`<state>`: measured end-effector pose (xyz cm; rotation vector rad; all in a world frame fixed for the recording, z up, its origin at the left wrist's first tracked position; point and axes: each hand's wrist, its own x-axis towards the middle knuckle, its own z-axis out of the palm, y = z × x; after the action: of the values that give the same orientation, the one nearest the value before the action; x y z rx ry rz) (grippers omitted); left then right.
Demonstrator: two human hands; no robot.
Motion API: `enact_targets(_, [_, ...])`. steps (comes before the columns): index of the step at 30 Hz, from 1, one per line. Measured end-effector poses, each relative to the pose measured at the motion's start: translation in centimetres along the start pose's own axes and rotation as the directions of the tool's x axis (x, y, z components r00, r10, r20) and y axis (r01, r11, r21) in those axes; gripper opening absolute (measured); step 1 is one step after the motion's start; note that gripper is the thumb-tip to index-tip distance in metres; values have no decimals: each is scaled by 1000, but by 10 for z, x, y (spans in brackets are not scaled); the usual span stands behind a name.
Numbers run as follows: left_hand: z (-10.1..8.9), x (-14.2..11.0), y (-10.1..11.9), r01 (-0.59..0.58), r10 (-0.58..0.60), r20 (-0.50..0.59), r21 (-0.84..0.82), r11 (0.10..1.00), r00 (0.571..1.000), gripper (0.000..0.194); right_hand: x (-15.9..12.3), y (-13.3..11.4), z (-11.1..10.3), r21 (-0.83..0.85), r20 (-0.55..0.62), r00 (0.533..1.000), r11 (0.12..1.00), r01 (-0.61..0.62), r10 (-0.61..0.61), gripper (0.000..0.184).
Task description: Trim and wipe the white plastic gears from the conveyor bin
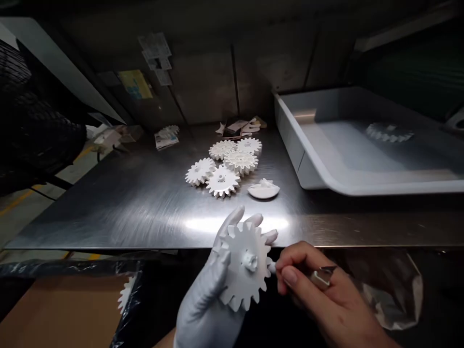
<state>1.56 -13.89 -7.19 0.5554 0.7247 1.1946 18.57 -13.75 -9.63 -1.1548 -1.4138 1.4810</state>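
My left hand (213,285), in a white glove, grips a white plastic gear (241,270) in front of the bench edge. The gear's flat face with its raised hub is turned toward me. My bare right hand (319,285) is closed at the gear's right rim, thumb and forefinger pinching a small white piece (271,267). Whether that piece is joined to the gear I cannot tell. A ring-like metal cutter (322,277) sits on a finger of this hand. Beyond my hands, several white gears (222,180) lie grouped on the metal bench (145,203).
A white dish (264,190) with small bits is near the gears. At right stands a large grey bin (311,164) with one gear (389,132) inside. Below left is a plastic-lined box (61,309); a black fan (36,111) stands at far left.
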Motion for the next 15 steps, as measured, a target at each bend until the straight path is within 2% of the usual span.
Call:
enact_targets(2, [4, -2, 6, 32, -34, -6, -227, 973, 999, 57, 0, -7, -3, -120, -4, 999, 992, 31, -32, 15])
enact_targets(4, [6, -2, 6, -5, -2, -21, -315, 949, 1000, 51, -1, -11, -6, -229, -16, 996, 970, 84, -90, 10])
enact_targets(6, [6, -2, 2, -42, 38, -18, -317, 948, 999, 49, -2, -15, -7, -305, -24, 987, 941, 145, -159, 8])
enact_targets(8, [4, -1, 0, -33, 43, 29, -275, 961, 999, 49, -2, -17, -7, -341, -33, 976, 921, 191, -214, 5])
enact_targets(12, [-4, -2, 3, -7, 33, 156, -168, 986, 987, 47, -2, -18, -4, -364, -28, 967, 903, 227, -254, 5])
enact_targets(15, [-9, -3, 7, -11, 35, 187, -126, 992, 982, 45, -1, -19, -1, -382, -2, 964, 891, 244, -265, 9])
